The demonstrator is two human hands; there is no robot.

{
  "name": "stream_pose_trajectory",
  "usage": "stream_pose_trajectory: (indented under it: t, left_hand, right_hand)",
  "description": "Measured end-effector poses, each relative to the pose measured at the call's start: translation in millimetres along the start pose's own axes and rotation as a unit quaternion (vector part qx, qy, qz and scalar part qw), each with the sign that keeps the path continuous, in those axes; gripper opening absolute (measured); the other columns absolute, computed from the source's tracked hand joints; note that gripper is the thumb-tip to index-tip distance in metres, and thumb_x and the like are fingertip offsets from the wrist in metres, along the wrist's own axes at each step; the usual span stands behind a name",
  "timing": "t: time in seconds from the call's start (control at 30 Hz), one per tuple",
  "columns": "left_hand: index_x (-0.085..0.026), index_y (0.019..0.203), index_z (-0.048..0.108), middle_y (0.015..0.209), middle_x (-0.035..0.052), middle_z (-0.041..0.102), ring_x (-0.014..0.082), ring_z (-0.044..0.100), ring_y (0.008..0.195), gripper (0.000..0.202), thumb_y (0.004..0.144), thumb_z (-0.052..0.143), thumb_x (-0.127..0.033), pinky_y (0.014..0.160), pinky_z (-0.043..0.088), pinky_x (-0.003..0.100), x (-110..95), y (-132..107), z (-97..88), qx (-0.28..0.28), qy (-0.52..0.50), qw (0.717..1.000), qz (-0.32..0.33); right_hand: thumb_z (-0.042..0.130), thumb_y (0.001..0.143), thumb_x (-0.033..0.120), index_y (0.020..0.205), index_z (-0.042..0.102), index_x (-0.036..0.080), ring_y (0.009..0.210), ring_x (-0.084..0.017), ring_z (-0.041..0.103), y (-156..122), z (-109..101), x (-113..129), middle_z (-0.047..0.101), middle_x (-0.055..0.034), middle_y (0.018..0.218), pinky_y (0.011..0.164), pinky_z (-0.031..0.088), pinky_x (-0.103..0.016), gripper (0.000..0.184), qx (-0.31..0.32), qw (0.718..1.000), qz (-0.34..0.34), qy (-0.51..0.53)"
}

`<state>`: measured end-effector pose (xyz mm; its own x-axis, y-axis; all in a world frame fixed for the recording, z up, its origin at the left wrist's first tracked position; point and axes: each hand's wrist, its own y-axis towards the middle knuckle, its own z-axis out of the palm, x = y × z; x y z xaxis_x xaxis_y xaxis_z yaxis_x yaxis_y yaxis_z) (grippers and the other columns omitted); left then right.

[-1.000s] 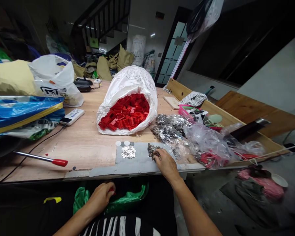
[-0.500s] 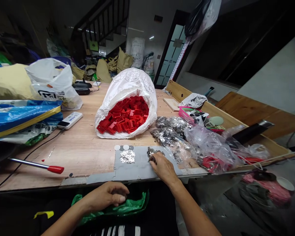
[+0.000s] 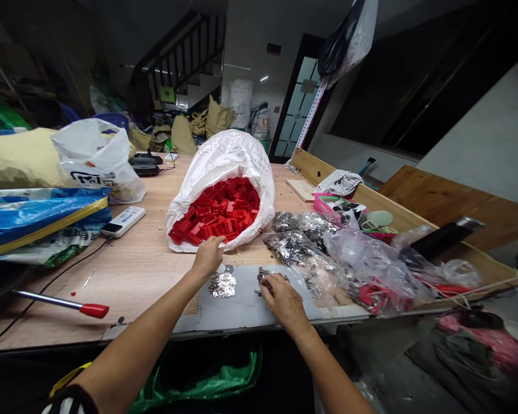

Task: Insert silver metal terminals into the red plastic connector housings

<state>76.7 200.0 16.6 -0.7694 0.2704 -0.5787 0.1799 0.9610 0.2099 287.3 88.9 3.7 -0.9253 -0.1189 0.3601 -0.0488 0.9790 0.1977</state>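
Note:
A white woven sack lies on its side on the plywood table, its mouth full of red plastic pieces. My left hand rests at the sack's lower rim, close to the red pieces, with nothing visible in it. My right hand lies on a grey sheet, its fingertips pinching into a heap of small dark metal pieces. A separate patch of shiny silver bits lies on the sheet between my hands. Bags of silver pieces lie just beyond my right hand.
A crumpled clear plastic bag with red inside lies to the right. On the left are a red-handled metal rod, a white remote-like device and a blue bag. A green bag hangs below the table edge.
My left hand has risen from above the green bag to the sack's rim. My right hand stays at the metal heap. The view has tilted slightly.

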Motion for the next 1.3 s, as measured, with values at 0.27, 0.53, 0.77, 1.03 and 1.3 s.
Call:
stream_pose_trajectory:
  t: [0.27, 0.53, 0.77, 1.03, 1.3]
  left_hand:
    - [-0.027, 0.112, 0.067, 0.101, 0.0066, 0.059, 0.0190, 0.062, 0.085, 0.032, 0.087, 0.048, -0.019, 0.074, 0.046, 0.028, 8.8, 40.3, 27.6, 0.052, 0.078, 0.996, -0.005]
    - [-0.018, 0.098, 0.068, 0.097, 0.0069, 0.063, 0.0184, 0.060, 0.087, 0.020, 0.087, 0.053, -0.026, 0.080, 0.044, 0.032, 11.0, 39.5, 23.0, 0.074, 0.063, 0.995, 0.006]
    - [-0.017, 0.084, 0.064, 0.085, 0.0067, 0.065, 0.0202, 0.061, 0.081, 0.018, 0.087, 0.049, -0.027, 0.073, 0.043, 0.031, 7.2, 33.4, 12.9, 0.001, -0.011, 0.999, -0.035]
    - [-0.019, 0.077, 0.055, 0.071, 0.0006, 0.064, 0.0143, 0.062, 0.063, 0.022, 0.085, 0.051, -0.038, 0.061, 0.047, 0.025, -4.2, 1.0, 0.1, -0.098, -0.167, 0.981, -0.028]
    - [-0.021, 0.103, 0.054, 0.099, 0.0043, 0.063, 0.0158, 0.063, 0.088, 0.022, 0.082, 0.059, -0.024, 0.080, 0.053, 0.029, -13.2, -83.9, -10.1, -0.164, -0.222, 0.958, 0.076]
  right_hand:
    - [0.048, 0.088, 0.024, 0.083, 0.058, 0.022, 0.079, -0.017, 0.059, -5.8, -11.9, 3.4, 0.064, -0.0013, 0.085, 0.068, 0.041, -0.025, 0.012, 0.024, 0.997, 0.019, 0.064]
    - [0.050, 0.090, 0.024, 0.081, 0.062, 0.022, 0.082, -0.016, 0.059, -13.6, -2.3, 14.2, 0.060, -0.0019, 0.089, 0.068, 0.041, -0.025, 0.015, 0.058, 0.998, -0.011, -0.011]
    - [0.050, 0.091, 0.020, 0.090, 0.063, 0.023, 0.086, -0.016, 0.059, -7.8, -12.3, 3.1, 0.062, -0.0018, 0.093, 0.072, 0.042, -0.025, 0.014, 0.048, 0.999, 0.011, -0.011]
    - [0.056, 0.087, 0.018, 0.095, 0.065, 0.026, 0.091, -0.016, 0.061, -9.5, -5.3, 13.8, 0.065, -0.0011, 0.098, 0.073, 0.043, -0.024, 0.015, 0.089, 0.995, -0.027, -0.021]
    - [0.050, 0.086, 0.021, 0.086, 0.058, 0.021, 0.079, -0.017, 0.059, -7.9, -10.0, 19.2, 0.064, -0.0017, 0.085, 0.069, 0.041, -0.026, 0.008, 0.048, 0.997, -0.017, 0.064]
